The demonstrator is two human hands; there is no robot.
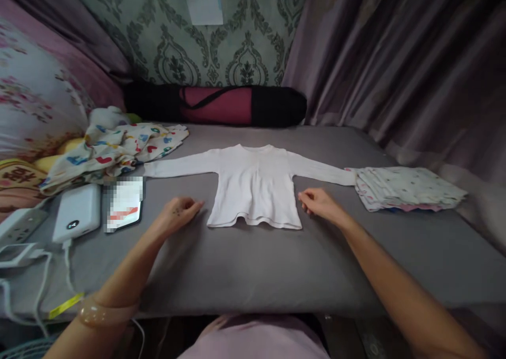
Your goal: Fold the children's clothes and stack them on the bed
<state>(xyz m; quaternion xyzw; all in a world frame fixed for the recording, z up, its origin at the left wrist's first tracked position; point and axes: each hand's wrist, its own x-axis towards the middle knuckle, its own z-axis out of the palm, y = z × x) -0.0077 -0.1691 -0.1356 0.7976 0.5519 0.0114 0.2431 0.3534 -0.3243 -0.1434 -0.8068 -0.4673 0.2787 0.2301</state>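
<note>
A white long-sleeved shirt (253, 182) lies flat on the grey bed surface (253, 274), sleeves spread to both sides and its wavy hem toward me. My left hand (182, 212) is just left of the shirt's lower side, apart from the cloth, with its fingers drawn together and nothing seen in them. On the opposite side, my right hand (318, 203) hovers close to the shirt's right edge, fingers curled in and no cloth visible between them. The right cuff reaches a stack of folded patterned clothes (411, 187).
At left lie a patterned garment (118, 148), a phone (124, 206), a white power bank (77, 214) and a power strip (23, 224) with cables. A black and maroon bag (215, 105) lies along the back wall. Curtains (415, 69) hang at right.
</note>
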